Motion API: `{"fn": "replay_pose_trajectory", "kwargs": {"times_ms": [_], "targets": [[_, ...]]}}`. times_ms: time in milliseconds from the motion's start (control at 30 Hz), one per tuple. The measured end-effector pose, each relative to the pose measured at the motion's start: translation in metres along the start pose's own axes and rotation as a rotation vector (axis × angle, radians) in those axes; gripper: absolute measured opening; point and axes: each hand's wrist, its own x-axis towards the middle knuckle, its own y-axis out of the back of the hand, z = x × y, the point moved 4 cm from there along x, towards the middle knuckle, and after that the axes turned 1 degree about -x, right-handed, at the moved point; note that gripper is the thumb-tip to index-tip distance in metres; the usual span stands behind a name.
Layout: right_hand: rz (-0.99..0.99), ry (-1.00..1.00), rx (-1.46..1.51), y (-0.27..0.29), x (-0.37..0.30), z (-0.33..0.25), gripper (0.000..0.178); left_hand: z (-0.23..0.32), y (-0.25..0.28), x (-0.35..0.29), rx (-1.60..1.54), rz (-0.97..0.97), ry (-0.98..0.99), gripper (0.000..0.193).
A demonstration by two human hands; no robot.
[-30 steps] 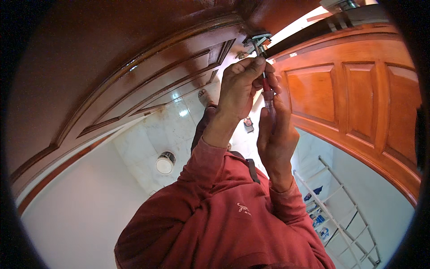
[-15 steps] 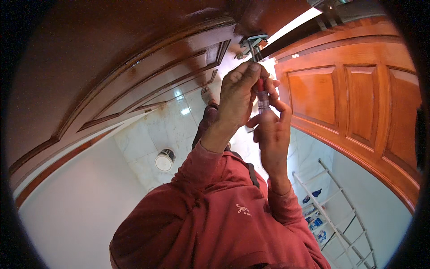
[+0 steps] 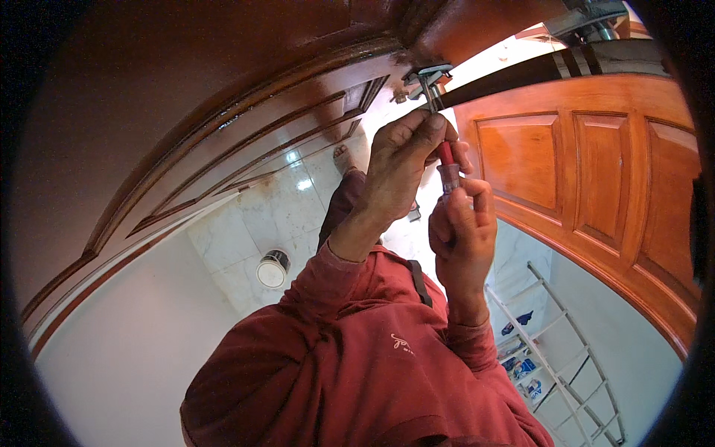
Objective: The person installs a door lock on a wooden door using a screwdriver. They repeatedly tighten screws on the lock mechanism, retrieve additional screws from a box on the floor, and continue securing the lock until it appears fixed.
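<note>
A screwdriver with a clear and red handle slants up towards a metal door handle fitting on the edge of the dark wooden door. Close to that fitting, my left hand is closed around the upper part of the screwdriver, thumb on top. Below it, my right hand has its fingers curled at the handle's lower end. The fingers hide part of the tool, and I cannot tell whether its tip sits in a screw.
An orange-brown panelled door stands to the right. Another metal fitting is at the upper right. On the tiled floor stands a small bucket. A ladder is at the lower right, beside a pale wall.
Both hands and the screwdriver have shifted slightly to the right and down. My right hand now sits lower on the handle, its fingers more curled.
</note>
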Motion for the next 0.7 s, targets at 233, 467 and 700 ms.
{"fn": "replay_pose_trajectory", "kwargs": {"times_ms": [233,467,700], "targets": [[-0.288,-0.399,0.958,-0.001,0.002,0.032,0.046,-0.002,0.001,-0.004,0.165,0.144,-0.013,0.033],[0.128,0.479,-0.912,0.012,-0.005,-0.002,0.042,-0.009,0.002,0.001,0.113,0.137,-0.105,0.028],[0.251,0.678,-1.245,-0.001,-0.004,0.007,0.031,-0.004,0.011,0.001,0.134,0.047,-0.046,0.027]]}}
